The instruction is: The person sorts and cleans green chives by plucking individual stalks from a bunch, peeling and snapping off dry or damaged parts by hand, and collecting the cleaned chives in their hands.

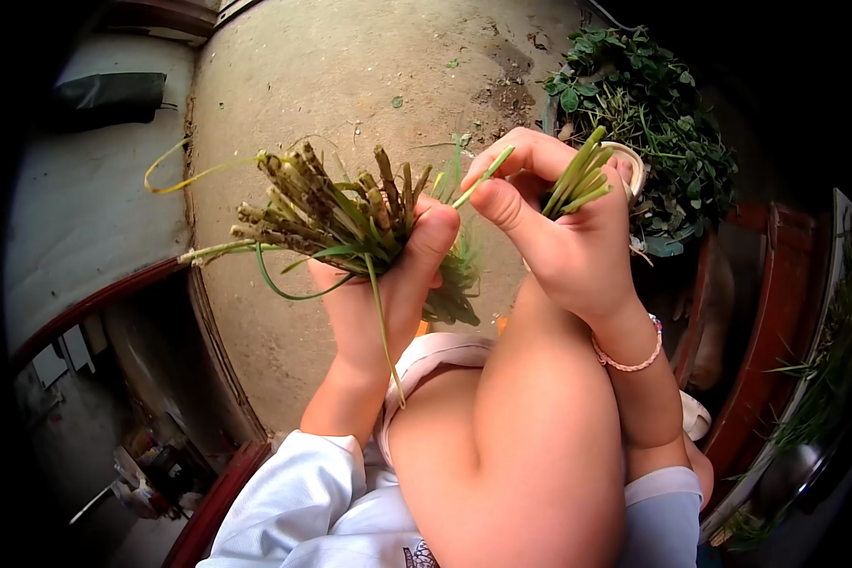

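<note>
Beyond your left hand (396,279) you have a tan, dirt-flecked hard floor (341,76) under soft, even light. Left of that hand stands a smooth, pale grey wall (99,208); on that side, nearer you, a dim open doorway (156,350) is edged with red-brown trim (90,315). To the right of your right hand (582,251) stands a red-brown wooden frame (776,312).

The bundle of stems (327,204) hides most fingers of the left hand (402,275). The bottom edge cuts the print (419,555) on the shirt (289,502); clutter (156,478) at lower left is too blurred to name.
</note>
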The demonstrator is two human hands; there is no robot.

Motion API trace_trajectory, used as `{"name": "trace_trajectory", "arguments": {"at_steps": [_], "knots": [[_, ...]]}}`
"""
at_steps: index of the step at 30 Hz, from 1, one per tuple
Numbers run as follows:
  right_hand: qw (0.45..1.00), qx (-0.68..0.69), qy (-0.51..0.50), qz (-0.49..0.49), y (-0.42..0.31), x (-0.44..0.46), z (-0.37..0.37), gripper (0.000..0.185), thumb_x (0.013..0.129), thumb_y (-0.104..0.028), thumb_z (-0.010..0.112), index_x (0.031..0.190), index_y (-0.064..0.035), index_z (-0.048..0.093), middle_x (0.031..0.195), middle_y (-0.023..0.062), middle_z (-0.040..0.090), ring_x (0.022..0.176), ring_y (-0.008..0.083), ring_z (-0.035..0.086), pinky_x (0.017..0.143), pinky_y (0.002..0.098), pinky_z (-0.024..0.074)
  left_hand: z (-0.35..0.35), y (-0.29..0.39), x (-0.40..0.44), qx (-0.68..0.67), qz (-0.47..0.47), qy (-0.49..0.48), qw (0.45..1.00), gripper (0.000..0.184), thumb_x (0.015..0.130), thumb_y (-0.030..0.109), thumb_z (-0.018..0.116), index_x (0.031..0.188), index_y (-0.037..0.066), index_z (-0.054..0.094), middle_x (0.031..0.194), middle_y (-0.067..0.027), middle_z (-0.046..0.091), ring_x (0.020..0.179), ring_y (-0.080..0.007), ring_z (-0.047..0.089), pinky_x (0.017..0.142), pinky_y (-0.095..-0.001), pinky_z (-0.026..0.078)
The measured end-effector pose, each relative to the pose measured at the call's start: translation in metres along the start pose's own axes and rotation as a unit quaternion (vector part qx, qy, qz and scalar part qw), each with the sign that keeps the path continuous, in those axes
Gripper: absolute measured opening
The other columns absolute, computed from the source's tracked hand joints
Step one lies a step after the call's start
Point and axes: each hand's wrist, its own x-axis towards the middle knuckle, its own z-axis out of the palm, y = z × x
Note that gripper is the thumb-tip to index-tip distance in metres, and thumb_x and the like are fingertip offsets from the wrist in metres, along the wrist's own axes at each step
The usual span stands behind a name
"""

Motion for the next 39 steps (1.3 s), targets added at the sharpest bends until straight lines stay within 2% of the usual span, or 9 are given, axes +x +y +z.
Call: {"name": "trace_trajectory", "arguments": {"at_steps": [5, 8, 18, 24, 26, 27, 29, 35, 39], "knots": [[0.998, -0.024, -0.019, -0.05, -0.003, 0.003, -0.002, 0.005, 0.074, -0.001, 0.056, 0.074, 0.0001, 0.052, 0.072, 0.0011, 0.051, 0.058, 0.0045, 0.044, 0.052, 0.0164, 0.034, -0.005, 0.004, 0.003, -0.049, -0.056, -0.049, 0.996, 0.013, 0.074, 0.013, 0.061, 0.07, 0.002, 0.056, 0.058, 0.0004, 0.049, 0.048, -0.0058, 0.044, 0.04, -0.0175, 0.033], [0.996, -0.037, -0.034, -0.073, 0.0, 0.004, -0.004, 0.004, 0.074, -0.001, 0.056, 0.073, -0.0005, 0.052, 0.072, 0.001, 0.05, 0.058, 0.0053, 0.043, 0.052, 0.0172, 0.0341, -0.005, 0.007, 0.004, -0.128, -0.168, -0.08, 0.974, 0.019, 0.072, 0.021, 0.061, 0.072, 0.004, 0.052, 0.058, -0.0004, 0.046, 0.05, -0.0077, 0.044, 0.041, -0.0195, 0.033], [0.99, -0.1, -0.026, -0.098, -0.002, 0.005, 0.0, 0.006, 0.075, -0.002, 0.054, 0.071, -0.0011, 0.049, 0.068, 0.0001, 0.046, 0.057, 0.0054, 0.038, 0.049, 0.0169, 0.0293, -0.007, 0.006, 0.004, -0.178, -0.179, -0.093, 0.963, 0.017, 0.073, 0.019, 0.06, 0.071, 0.003, 0.051, 0.058, -0.0003, 0.046, 0.048, -0.0073, 0.042, 0.041, -0.0196, 0.032], [0.988, -0.134, -0.024, -0.072, 0.0, 0.003, 0.0, 0.005, 0.074, -0.001, 0.052, 0.071, -0.001, 0.049, 0.064, -0.0023, 0.042, 0.051, 0.0024, 0.033, 0.046, 0.0162, 0.026, -0.009, 0.004, 0.006, -0.095, -0.134, -0.049, 0.985, 0.015, 0.072, 0.016, 0.06, 0.069, 0.003, 0.054, 0.056, 0.0003, 0.047, 0.049, -0.0079, 0.046, 0.04, -0.0191, 0.033], [0.993, -0.116, 0.008, -0.031, 0.001, 0.002, -0.001, 0.005, 0.066, 0.0, 0.052, 0.069, 0.0013, 0.048, 0.059, 0.0098, 0.045, 0.05, 0.0171, 0.045, 0.046, 0.0249, 0.0364, -0.009, 0.002, 0.007, -0.091, -0.115, -0.038, 0.988, 0.013, 0.072, 0.014, 0.061, 0.069, 0.003, 0.054, 0.055, -0.0001, 0.047, 0.049, -0.0078, 0.047, 0.039, -0.0187, 0.033], [0.993, -0.116, 0.008, -0.031, 0.001, 0.002, -0.002, 0.005, 0.066, 0.0, 0.052, 0.069, 0.0013, 0.048, 0.059, 0.0098, 0.045, 0.05, 0.0171, 0.045, 0.046, 0.0249, 0.0364, -0.009, 0.002, 0.007, -0.091, -0.115, -0.038, 0.988, 0.013, 0.072, 0.014, 0.061, 0.069, 0.003, 0.054, 0.055, -0.0001, 0.047, 0.049, -0.0078, 0.047, 0.039, -0.0187, 0.033], [0.992, -0.129, 0.002, -0.001, 0.0, 0.003, -0.008, 0.003, 0.073, -0.002, 0.051, 0.071, -0.0012, 0.049, 0.058, -0.0061, 0.041, 0.05, 0.0002, 0.033, 0.045, 0.0157, 0.0258, -0.01, 0.002, 0.007, -0.09, -0.112, -0.036, 0.989, 0.012, 0.072, 0.013, 0.061, 0.07, 0.002, 0.054, 0.056, -0.0001, 0.047, 0.049, -0.0075, 0.046, 0.039, -0.0186, 0.033], [0.992, -0.034, 0.117, 0.033, 0.001, 0.009, -0.026, 0.007, 0.073, -0.003, 0.052, 0.066, -0.0017, 0.049, 0.056, -0.0048, 0.045, 0.051, 0.0011, 0.04, 0.046, 0.0159, 0.0321, -0.008, 0.0, 0.008, -0.095, -0.094, -0.033, 0.991, 0.012, 0.072, 0.012, 0.06, 0.071, 0.002, 0.054, 0.057, -0.001, 0.048, 0.049, -0.0081, 0.046, 0.039, -0.0188, 0.033], [0.978, -0.019, 0.192, 0.076, 0.009, 0.009, -0.052, 0.02, 0.073, -0.004, 0.051, 0.055, -0.0033, 0.042, 0.05, -0.0071, 0.036, 0.047, 0.0008, 0.03, 0.042, 0.0177, 0.022, -0.005, 0.001, 0.01, -0.09, -0.099, -0.048, 0.99, 0.015, 0.073, 0.015, 0.059, 0.071, 0.001, 0.054, 0.057, -0.0013, 0.048, 0.049, -0.0083, 0.045, 0.04, -0.0195, 0.033]]}}
